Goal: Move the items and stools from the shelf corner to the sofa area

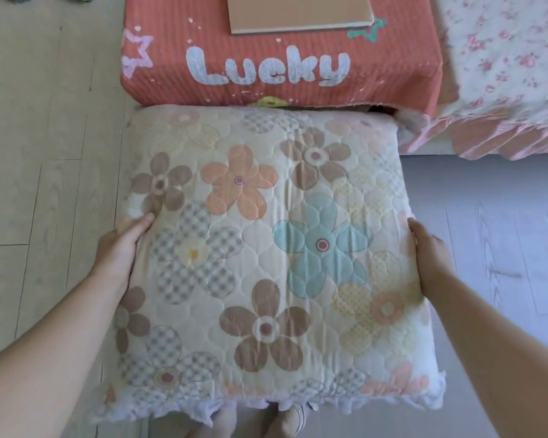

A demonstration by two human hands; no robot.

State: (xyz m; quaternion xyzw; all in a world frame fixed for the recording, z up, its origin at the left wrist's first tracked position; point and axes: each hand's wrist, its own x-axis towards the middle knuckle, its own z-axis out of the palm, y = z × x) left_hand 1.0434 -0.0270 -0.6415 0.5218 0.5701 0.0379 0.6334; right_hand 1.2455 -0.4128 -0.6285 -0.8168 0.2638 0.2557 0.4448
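A square stool [260, 248] with a cream quilted cover printed with brown, orange and blue flowers fills the middle of the view. My left hand [121, 248] grips its left side and my right hand [427, 254] grips its right side, thumbs on top. Its far edge meets a second stool [266, 67] covered in coral fabric with the word "Lucky" on its front. A flat tan cardboard box [301, 12] lies on top of the coral stool. Whether the floral stool rests on the floor or hangs just above it cannot be told.
The sofa [503, 74] with a pink floral cover and ruffled skirt stands at the right, beside the coral stool. Pale wood-look floor [45, 137] spreads to the left and right. My feet [260, 422] show below the stool's near edge.
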